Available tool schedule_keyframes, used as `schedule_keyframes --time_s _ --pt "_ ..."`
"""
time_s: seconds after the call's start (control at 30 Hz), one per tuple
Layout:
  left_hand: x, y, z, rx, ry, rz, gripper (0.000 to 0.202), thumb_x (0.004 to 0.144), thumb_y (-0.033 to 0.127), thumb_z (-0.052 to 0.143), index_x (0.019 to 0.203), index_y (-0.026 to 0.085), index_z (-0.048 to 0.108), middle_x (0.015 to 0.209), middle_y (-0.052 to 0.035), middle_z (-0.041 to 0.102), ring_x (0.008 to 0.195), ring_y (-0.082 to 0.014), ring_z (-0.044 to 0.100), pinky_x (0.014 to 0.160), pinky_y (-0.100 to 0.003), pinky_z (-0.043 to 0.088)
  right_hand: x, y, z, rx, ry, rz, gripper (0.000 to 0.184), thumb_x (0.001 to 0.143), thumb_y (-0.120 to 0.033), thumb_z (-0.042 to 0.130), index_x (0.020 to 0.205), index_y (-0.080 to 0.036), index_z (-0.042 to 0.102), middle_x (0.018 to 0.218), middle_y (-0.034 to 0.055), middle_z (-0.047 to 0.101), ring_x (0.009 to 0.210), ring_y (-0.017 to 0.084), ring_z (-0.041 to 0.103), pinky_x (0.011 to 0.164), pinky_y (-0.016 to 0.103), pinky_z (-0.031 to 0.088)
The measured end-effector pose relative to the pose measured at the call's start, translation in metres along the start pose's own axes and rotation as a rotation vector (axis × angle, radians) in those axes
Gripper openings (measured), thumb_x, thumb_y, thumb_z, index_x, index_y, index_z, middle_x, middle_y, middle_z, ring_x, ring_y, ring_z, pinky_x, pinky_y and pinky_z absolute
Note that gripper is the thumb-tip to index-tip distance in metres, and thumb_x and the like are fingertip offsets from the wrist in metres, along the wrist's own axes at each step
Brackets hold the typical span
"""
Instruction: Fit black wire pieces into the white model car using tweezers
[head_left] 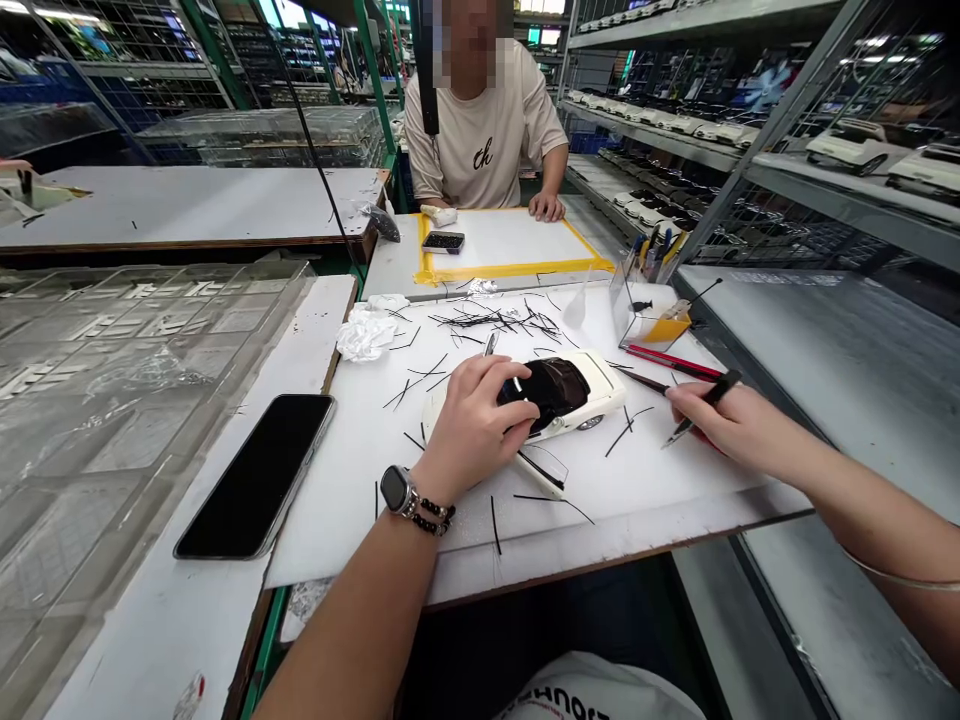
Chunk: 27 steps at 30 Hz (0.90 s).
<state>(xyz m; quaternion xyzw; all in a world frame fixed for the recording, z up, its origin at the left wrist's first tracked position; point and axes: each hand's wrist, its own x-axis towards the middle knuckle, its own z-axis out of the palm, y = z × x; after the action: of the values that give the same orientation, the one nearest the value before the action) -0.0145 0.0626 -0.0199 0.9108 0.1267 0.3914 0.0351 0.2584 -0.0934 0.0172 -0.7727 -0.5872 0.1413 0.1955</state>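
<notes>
At the desk's [675,480] middle we clamp the toy car [592,388] under our left hand [476,420], our right hand [739,425] pinching a pointed tool [709,400], seemingly mid-detailing, which needs steady aim.

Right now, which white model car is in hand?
The model car on the white board, gripped by the left hand; the other cars stand on the wire shelves at right.

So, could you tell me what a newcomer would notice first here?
The white model car at the middle of the white board, gripped by the left hand, catches the eye first. The right hand holds a thin black tool just right of it. Thin black strips lie scattered behind the car, and a dark phone lies to the left.
</notes>
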Motion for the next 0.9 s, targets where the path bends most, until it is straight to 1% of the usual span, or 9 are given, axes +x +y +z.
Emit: schedule_keyframes --time_s 0.07,0.1,0.23,0.33,0.43,0.53,0.63,0.8,0.9 --pt "0.0 0.0 0.0 -0.001 -0.007 0.002 0.013 0.083 0.018 0.061 0.076 0.021 0.07 0.112 -0.007 0.061 0.113 -0.0265 0.048 0.098 -0.048 0.04 -0.005 -0.005 -0.005 0.067 -0.059 0.018 0.045 0.087 -0.057 0.046 0.063 -0.019 0.051 0.053 -0.0005 0.049 0.05 0.014 0.044 0.051 0.029 0.036" --pt "0.0 0.0 0.0 0.0 -0.011 0.006 0.013 0.083 0.017 0.061 0.075 0.021 0.071 0.113 -0.007 0.061 0.114 -0.0267 0.048 0.098 -0.049 0.04 -0.009 -0.009 -0.007 0.161 0.003 0.032 0.043 0.086 -0.057 0.049 0.065 -0.02 0.053 0.054 0.0002 0.051 0.05 0.014 0.046 0.049 0.028 0.036" --pt "0.0 0.0 0.0 0.0 -0.025 0.012 0.014 0.083 0.018 0.06 0.074 0.021 0.07 0.114 -0.0071 0.061 0.114 -0.027 0.047 0.098 -0.049 0.04 -0.02 -0.034 0.009 0.828 0.468 0.077 0.028 0.079 -0.048 0.065 0.071 -0.022 0.059 0.053 0.0017 0.057 0.046 0.015 0.052 0.042 0.028 0.041" --pt "0.0 -0.001 0.0 -0.005 -0.033 0.014 0.014 0.083 0.018 0.06 0.075 0.022 0.071 0.114 -0.0067 0.061 0.114 -0.0269 0.047 0.097 -0.049 0.041 -0.017 -0.059 0.052 1.143 0.388 0.164 0.027 0.065 -0.036 0.079 0.069 -0.021 0.057 0.052 0.0006 0.059 0.045 0.014 0.053 0.041 0.026 0.043" --pt "0.0 -0.001 0.0 -0.008 -0.044 0.025 0.013 0.083 0.019 0.06 0.075 0.022 0.071 0.114 -0.0062 0.061 0.114 -0.027 0.047 0.097 -0.049 0.04 -0.009 -0.08 0.091 1.311 0.358 0.272 0.03 0.064 -0.031 0.079 0.069 -0.02 0.052 0.054 0.0002 0.06 0.045 0.012 0.052 0.042 0.023 0.041" --pt "0.0 -0.001 -0.001 -0.002 -0.057 0.032 0.014 0.084 0.019 0.06 0.076 0.022 0.071 0.115 -0.0063 0.061 0.114 -0.027 0.046 0.098 -0.049 0.04 -0.004 -0.09 0.109 1.397 0.427 0.304 0.035 0.064 -0.029 0.08 0.073 -0.021 0.047 0.055 -0.0014 0.061 0.046 0.01 0.051 0.043 0.021 0.04" --pt "0.0 0.0 -0.002 0.012 -0.065 0.035 0.014 0.084 0.019 0.06 0.075 0.022 0.071 0.115 -0.0064 0.061 0.114 -0.027 0.046 0.098 -0.049 0.04 -0.002 -0.092 0.111 1.387 0.435 0.292 0.037 0.065 -0.029 0.08 0.076 -0.022 0.045 0.057 -0.0018 0.062 0.047 0.01 0.052 0.045 0.021 0.041" --pt "0.0 0.0 -0.002 0.038 -0.05 0.065 0.014 0.084 0.019 0.06 0.075 0.022 0.071 0.115 -0.0058 0.061 0.114 -0.0267 0.047 0.098 -0.048 0.04 -0.005 -0.088 0.11 1.32 0.433 0.246 0.035 0.07 -0.031 0.076 0.076 -0.022 0.043 0.057 -0.0024 0.06 0.048 0.011 0.051 0.046 0.023 0.042" --pt "-0.001 -0.001 -0.001 0.043 -0.041 0.07 0.014 0.083 0.018 0.06 0.075 0.022 0.071 0.115 -0.0056 0.061 0.113 -0.0263 0.047 0.098 -0.048 0.04 -0.003 -0.08 0.095 1.22 0.456 0.111 0.032 0.072 -0.029 0.076 0.078 -0.023 0.045 0.062 -0.0034 0.059 0.052 0.012 0.055 0.05 0.025 0.046"
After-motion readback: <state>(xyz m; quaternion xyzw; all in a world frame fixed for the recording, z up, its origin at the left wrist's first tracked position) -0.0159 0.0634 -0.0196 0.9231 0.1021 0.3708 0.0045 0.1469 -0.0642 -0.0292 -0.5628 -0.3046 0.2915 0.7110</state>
